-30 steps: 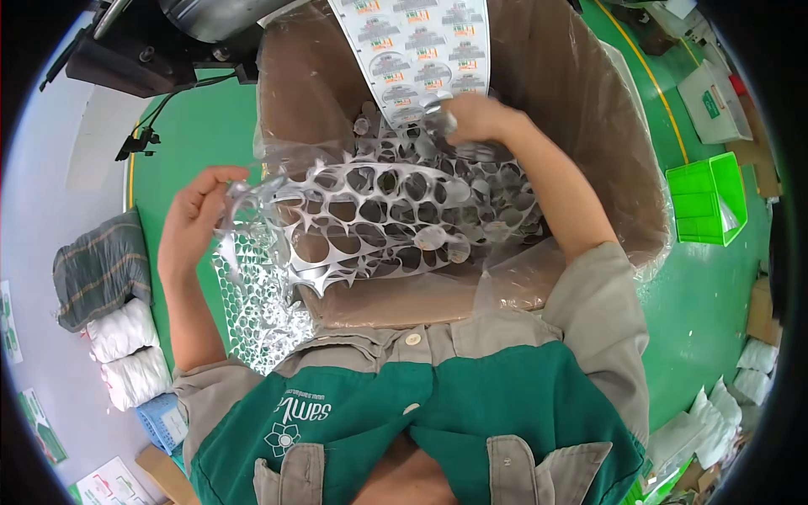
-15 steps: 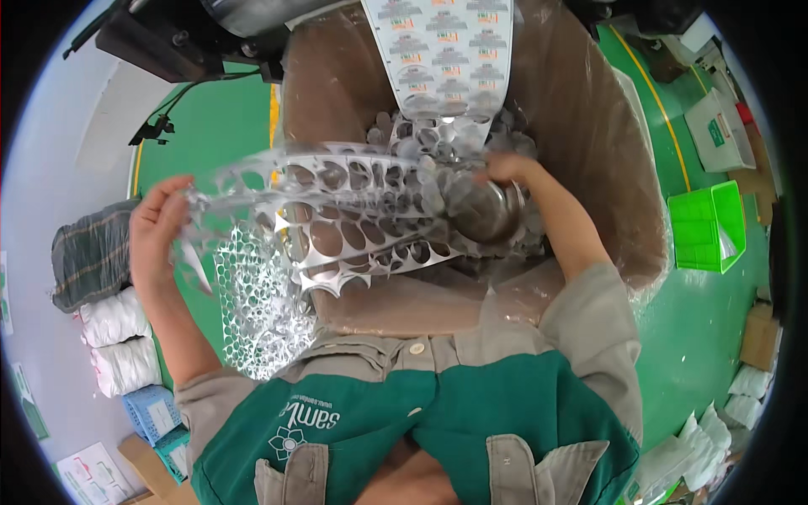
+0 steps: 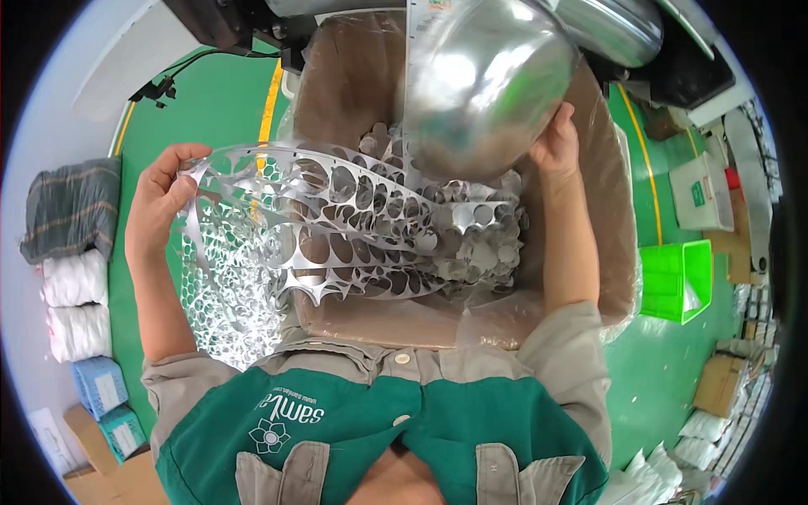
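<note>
Right fingers (image 3: 565, 116) partly behind shiny metal bowl (image 3: 497, 88); printed sheet (image 3: 416, 29) largely hidden

The bowl (image 3: 492, 88) is mirror silver, streaked with white and green reflections. The web (image 3: 337, 223) is silver, patterned with rows of round holes, and the discs (image 3: 484, 252) are pale grey. The box (image 3: 593, 219) is brown. The floor (image 3: 210, 101) is green with yellow lines (image 3: 269, 105), the crate (image 3: 663, 282) brighter green. The shirt (image 3: 362, 421) pairs dark green with beige, bearing a white flower (image 3: 269, 436).
</note>
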Demonstrator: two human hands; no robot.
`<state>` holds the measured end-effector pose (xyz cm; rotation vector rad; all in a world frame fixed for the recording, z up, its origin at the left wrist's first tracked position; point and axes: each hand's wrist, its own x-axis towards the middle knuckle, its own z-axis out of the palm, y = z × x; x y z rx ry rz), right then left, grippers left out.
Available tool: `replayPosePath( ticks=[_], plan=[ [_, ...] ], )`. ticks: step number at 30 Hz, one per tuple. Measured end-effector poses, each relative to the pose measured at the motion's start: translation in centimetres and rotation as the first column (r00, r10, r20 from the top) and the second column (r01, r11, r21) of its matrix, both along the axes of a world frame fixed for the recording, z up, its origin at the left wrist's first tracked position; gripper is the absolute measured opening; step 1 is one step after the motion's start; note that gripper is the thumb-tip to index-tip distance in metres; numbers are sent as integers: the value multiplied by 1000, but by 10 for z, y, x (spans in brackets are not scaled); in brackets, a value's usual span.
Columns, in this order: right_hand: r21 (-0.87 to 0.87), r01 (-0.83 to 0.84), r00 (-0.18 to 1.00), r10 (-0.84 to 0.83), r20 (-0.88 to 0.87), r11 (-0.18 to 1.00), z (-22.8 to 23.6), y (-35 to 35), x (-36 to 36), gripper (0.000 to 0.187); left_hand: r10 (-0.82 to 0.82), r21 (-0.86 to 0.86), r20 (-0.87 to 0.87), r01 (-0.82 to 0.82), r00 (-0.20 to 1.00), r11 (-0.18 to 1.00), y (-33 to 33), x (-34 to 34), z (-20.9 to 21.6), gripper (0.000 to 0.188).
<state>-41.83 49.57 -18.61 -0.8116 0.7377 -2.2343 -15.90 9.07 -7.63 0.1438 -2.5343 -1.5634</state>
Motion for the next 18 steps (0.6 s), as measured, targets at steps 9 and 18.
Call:
replayPosePath(
  ticks=[9, 18],
  plan=[
    [627, 708, 638, 676, -369, -325, -181, 28, 16, 66, -32, -27, 55, 33, 998, 999, 9, -5, 2, 58],
    [450, 367, 889, -163, -429, 814, 48, -27, 23, 53, 60, -137, -82, -71, 995, 988, 21, -4, 25, 35]
  ],
)
